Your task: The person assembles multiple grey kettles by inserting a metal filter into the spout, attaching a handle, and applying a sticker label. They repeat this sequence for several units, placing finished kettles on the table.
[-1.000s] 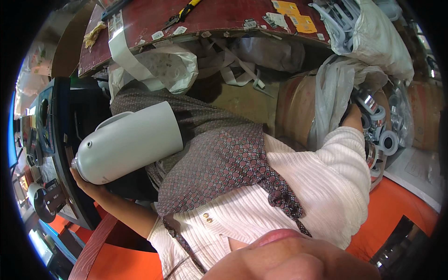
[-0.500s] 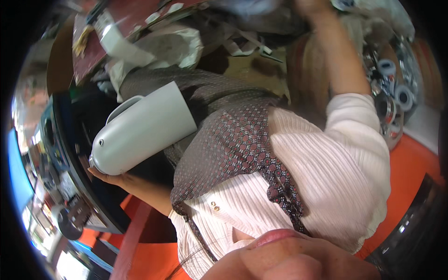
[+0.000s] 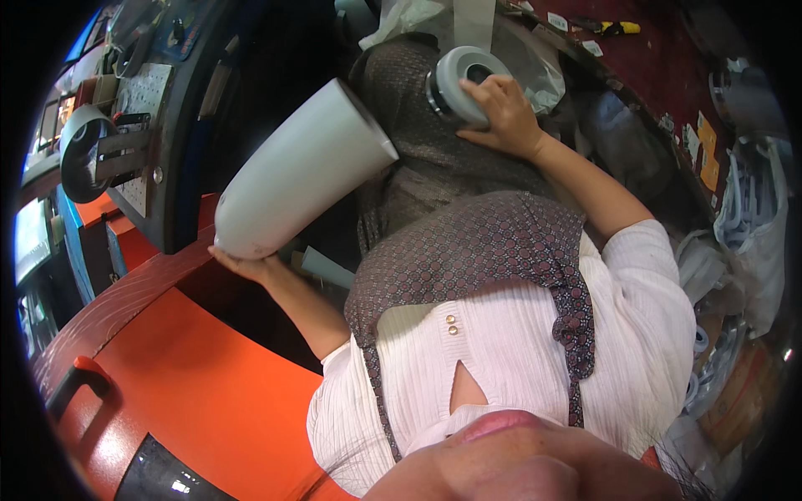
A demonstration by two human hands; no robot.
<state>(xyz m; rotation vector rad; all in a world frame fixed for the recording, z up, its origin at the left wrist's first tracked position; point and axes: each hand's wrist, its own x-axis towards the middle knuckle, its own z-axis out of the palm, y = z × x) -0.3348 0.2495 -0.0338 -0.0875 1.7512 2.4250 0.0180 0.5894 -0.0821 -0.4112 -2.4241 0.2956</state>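
A pale grey-green jug body [image 3: 301, 171] lies tilted across my left side, its open rim pointing up and right. My left hand [image 3: 242, 263] grips its rounded lower end, with most fingers hidden behind it. No handle shows on the side facing me now. Over my lap, my right hand [image 3: 505, 117] holds a round grey lid-like collar [image 3: 476, 60] with a dark hole in its middle and a shiny metal band around its lower edge. The collar is to the right of the jug's rim, and the two are apart.
A dark red table [image 3: 668, 75] at upper right bears a yellow-handled cutter [image 3: 620, 27] and scraps. Clear plastic bags of grey parts [image 3: 748, 217] hang at right. A dark machine with a grey ring-shaped part [image 3: 83, 154] stands left, an orange panel [image 3: 200, 384] lower left.
My right hand has come from the upper right to my lap and now holds the collar. My body has turned, and the jug has rolled so its handle is out of sight.
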